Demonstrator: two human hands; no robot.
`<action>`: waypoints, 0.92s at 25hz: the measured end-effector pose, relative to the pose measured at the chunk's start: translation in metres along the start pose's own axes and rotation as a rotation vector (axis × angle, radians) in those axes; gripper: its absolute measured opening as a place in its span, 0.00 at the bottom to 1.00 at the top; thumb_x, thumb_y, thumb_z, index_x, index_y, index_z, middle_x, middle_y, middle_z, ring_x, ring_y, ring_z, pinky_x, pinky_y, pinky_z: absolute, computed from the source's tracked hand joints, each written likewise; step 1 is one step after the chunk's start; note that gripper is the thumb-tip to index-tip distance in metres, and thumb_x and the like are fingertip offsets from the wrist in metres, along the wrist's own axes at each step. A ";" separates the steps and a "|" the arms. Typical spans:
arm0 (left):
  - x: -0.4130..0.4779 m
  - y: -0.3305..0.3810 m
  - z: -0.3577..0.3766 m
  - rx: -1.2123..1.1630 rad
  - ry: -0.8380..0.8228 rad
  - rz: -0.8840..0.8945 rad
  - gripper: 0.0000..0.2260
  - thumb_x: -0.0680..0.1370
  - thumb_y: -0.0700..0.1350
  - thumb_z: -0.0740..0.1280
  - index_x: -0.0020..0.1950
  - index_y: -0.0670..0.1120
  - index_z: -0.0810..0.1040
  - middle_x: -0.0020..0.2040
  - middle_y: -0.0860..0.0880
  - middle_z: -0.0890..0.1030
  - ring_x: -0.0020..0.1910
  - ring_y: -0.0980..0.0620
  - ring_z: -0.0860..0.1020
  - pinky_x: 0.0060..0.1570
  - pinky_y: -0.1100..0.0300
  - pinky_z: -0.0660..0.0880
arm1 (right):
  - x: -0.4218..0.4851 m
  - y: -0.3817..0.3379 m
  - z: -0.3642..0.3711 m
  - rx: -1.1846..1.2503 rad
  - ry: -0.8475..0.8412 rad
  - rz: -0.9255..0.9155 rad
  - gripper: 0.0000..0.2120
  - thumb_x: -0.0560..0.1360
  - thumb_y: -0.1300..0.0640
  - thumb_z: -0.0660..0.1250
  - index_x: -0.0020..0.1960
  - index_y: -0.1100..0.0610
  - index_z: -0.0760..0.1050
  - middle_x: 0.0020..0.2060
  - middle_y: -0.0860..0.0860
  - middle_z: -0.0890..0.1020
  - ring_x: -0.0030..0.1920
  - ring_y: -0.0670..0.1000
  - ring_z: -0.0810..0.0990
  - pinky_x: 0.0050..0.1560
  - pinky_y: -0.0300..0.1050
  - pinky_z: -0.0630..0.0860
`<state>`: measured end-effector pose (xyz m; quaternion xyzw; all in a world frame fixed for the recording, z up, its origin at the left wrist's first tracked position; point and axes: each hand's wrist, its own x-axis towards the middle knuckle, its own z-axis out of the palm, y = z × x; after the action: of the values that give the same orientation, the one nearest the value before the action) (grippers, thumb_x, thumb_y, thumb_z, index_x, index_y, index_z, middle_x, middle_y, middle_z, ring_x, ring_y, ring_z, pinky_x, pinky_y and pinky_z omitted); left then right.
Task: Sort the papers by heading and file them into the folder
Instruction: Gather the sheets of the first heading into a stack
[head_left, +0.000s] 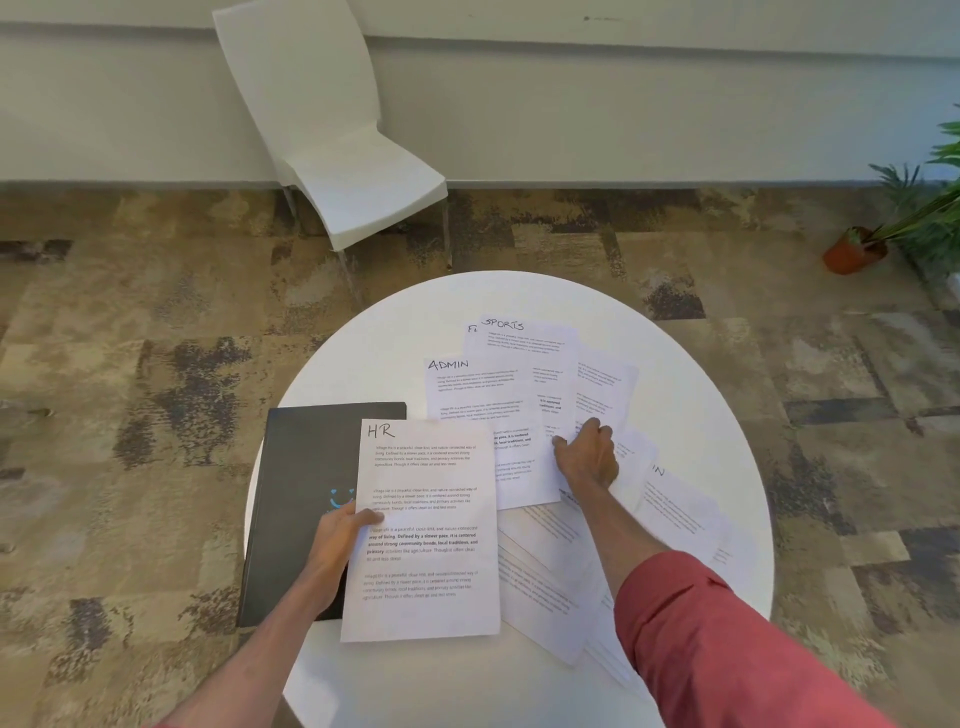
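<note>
Nearest, my red sleeve crosses a loose fan of printed papers spread over the near right part of the round white table; my left hand pinches the HR sheet at its left edge, thumb on top and fingers beneath, so that the sheet lies partly over the black folder; the folder is closed and flat at the table's left side, a small blue mark on its cover, its near left corner jutting past the table's rim; further out, my right hand rests on the overlapping sheets in the middle, fingers curled with their tips down on the paper, and I cannot tell whether they grip a sheet or only press; just beyond and to the left of that hand lies the ADMIN sheet; past it the SPORTS sheet overlaps another sheet whose heading shows only "Fi"; beyond the table a white chair stands on patterned carpet by the wall; far right sits a potted plant.
</note>
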<state>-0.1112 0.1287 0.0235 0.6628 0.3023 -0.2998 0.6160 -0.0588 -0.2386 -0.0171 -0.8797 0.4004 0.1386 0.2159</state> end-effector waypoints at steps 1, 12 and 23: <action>0.000 0.002 -0.002 0.004 0.000 0.005 0.10 0.80 0.33 0.69 0.58 0.43 0.85 0.49 0.47 0.90 0.42 0.47 0.89 0.44 0.51 0.82 | 0.003 0.000 0.004 0.006 -0.001 0.007 0.23 0.79 0.50 0.72 0.68 0.58 0.70 0.64 0.57 0.76 0.64 0.61 0.78 0.61 0.58 0.76; 0.006 0.000 -0.008 0.039 -0.030 0.017 0.11 0.81 0.35 0.69 0.61 0.41 0.84 0.53 0.45 0.90 0.47 0.44 0.89 0.45 0.51 0.83 | 0.018 -0.008 0.017 0.121 0.041 0.075 0.19 0.75 0.53 0.76 0.61 0.57 0.75 0.61 0.55 0.77 0.64 0.59 0.76 0.65 0.57 0.69; 0.002 0.001 0.001 0.025 -0.006 -0.006 0.10 0.80 0.34 0.68 0.59 0.41 0.85 0.47 0.49 0.91 0.40 0.51 0.89 0.41 0.55 0.81 | -0.010 0.002 0.009 0.396 0.042 -0.245 0.10 0.79 0.60 0.71 0.59 0.54 0.82 0.49 0.49 0.84 0.50 0.53 0.81 0.55 0.51 0.78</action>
<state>-0.1085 0.1281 0.0224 0.6688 0.2984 -0.3075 0.6076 -0.0670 -0.2295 -0.0211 -0.8648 0.3146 0.0116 0.3911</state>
